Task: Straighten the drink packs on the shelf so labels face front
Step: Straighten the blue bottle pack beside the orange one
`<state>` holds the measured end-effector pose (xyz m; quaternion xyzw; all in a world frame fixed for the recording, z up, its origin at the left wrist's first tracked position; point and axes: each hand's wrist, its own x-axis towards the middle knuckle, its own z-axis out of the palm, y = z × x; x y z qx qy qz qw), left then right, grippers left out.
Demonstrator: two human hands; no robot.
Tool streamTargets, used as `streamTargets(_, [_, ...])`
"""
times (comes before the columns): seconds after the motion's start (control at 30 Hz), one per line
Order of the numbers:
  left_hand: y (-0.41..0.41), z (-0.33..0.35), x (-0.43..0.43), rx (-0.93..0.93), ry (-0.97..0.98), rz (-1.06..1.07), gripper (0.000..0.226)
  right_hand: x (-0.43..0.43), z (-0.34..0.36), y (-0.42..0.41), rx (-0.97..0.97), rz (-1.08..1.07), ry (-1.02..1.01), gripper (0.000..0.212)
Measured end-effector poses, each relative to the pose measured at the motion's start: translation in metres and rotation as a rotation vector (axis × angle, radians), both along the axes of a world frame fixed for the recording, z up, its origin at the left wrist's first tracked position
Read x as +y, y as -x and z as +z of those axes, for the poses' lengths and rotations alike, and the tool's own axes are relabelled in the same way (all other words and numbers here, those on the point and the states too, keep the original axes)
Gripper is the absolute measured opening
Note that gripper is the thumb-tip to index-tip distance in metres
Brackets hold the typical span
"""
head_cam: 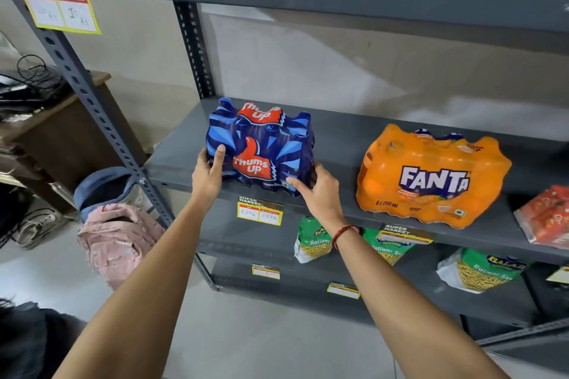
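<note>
Grey shelf (345,144) carries the Thums Up pack (260,148), gripped between left hand (209,174) and right hand (318,191), Fanta pack (431,177) to its right

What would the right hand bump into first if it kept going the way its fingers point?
The right hand points up and left, already touching the blue drink pack at its lower right corner. So it would press straight into that pack first. Nothing else seems to lie between them.

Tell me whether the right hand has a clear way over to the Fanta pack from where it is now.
Probably yes. The right hand grips the Thums Up pack with the left hand; bare shelf lies between it and the Fanta pack. It must let go first.
</note>
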<state>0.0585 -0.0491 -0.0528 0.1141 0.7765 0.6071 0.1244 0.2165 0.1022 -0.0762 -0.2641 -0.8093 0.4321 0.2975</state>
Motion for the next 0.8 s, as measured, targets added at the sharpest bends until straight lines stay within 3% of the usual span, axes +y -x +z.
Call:
streamTargets(0.43, [0.007,0.003,-0.017,-0.008,-0.049,-0.086,0.062,0.001,-0.001,-0.003,0.001,0.010,-0.004,0.050])
streamTargets(0.8, [-0.006,0.000,-0.013,0.030,-0.043,0.001,0.062,-0.002,0.000,-0.008,-0.016,-0.010,0.002,0.052])
